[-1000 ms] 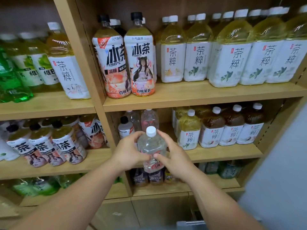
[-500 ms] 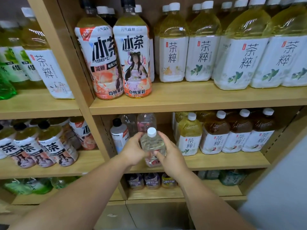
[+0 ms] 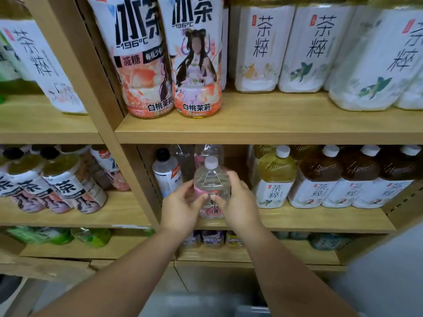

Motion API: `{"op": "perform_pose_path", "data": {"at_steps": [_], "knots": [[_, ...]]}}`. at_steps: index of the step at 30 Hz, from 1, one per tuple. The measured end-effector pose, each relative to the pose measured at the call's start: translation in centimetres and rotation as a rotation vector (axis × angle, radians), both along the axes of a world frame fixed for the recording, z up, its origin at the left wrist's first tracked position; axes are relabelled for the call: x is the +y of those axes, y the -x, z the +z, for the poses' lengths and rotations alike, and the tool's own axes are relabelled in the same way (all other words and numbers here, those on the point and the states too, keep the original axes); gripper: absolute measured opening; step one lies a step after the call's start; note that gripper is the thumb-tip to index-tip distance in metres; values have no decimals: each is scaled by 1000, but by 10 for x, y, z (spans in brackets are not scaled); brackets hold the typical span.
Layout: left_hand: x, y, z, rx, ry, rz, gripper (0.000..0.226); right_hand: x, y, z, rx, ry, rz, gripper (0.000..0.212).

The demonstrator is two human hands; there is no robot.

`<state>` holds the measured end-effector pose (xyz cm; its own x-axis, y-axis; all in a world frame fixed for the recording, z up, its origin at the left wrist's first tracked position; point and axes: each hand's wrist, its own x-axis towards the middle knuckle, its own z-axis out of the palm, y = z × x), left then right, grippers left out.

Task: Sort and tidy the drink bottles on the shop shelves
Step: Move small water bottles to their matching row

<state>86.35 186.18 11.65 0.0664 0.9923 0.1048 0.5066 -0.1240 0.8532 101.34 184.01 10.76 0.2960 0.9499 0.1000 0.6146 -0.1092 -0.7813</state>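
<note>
Right now both your hands are on one bottle. Your left hand [image 3: 180, 208] curls round its left side with fingertips on the pink label, and your right hand [image 3: 241, 202] wraps round the right side. That clear bottle [image 3: 211, 179] stands upright, white cap up, at the front of the middle shelf [image 3: 320, 219]. Whether its base rests on the board or sits just above it is hard to tell. By the look of it, this placement is nearly finished, but you have not let go.

Just behind it sit two more clear bottles [image 3: 207, 152], so it seems to be joining its own kind. A black-capped white bottle [image 3: 166, 173] just to the left looks like a different drink and may need a new spot. To the right, the yellow tea bottle [image 3: 274, 177] and the brown tea bottles [image 3: 320, 179] make a neat front row.

Above, the two peach-label bottles [image 3: 169, 65] and the white-label tea bottles [image 3: 288, 49] look lined up. The left bay's black-capped bottles [image 3: 64, 179] look crowded against another kind, so that is probably work left.
</note>
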Motion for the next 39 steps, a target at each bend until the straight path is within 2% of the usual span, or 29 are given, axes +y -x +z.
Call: {"op": "perform_pose_path", "data": {"at_steps": [5, 7, 12, 16, 18, 20, 22, 25, 28, 33, 36, 39], "knots": [[18, 0, 3, 123, -23, 12, 16, 14, 7, 4, -24, 36, -41, 43], [23, -1, 1, 150, -24, 18, 12, 19, 8, 5, -31, 57, -51, 46], [25, 2, 3, 186, -57, 9, 23, 27, 9, 7, -6, 59, -48, 71], [9, 17, 20, 176, -375, 59, 39, 27, 10, 6, -10, 66, -53, 70], [6, 24, 34, 186, -440, 125, 48, 24, 11, 9, -13, 79, -56, 66], [7, 24, 49, 207, -362, 203, 59, 21, 12, 14, -15, 90, -58, 62], [8, 19, 60, 247, -249, 227, 59, 17, 15, 19, -23, 108, -63, 57], [18, 15, 62, 196, -84, 244, 45, 11, 19, 24, -36, 116, -58, 50], [30, 17, 60, 138, -1, 294, 31, 3, 21, 25, -23, 59, -47, 51], [32, 11, 66, 155, 47, 344, 30, -11, 23, 29, 17, 6, -27, 63], [33, 12, 65, 199, 9, 360, 26, -20, 23, 33, 38, 46, 14, 78], [29, 21, 59, 246, -76, 320, 26, -28, 24, 36, 58, 27, 34, 79]]}}
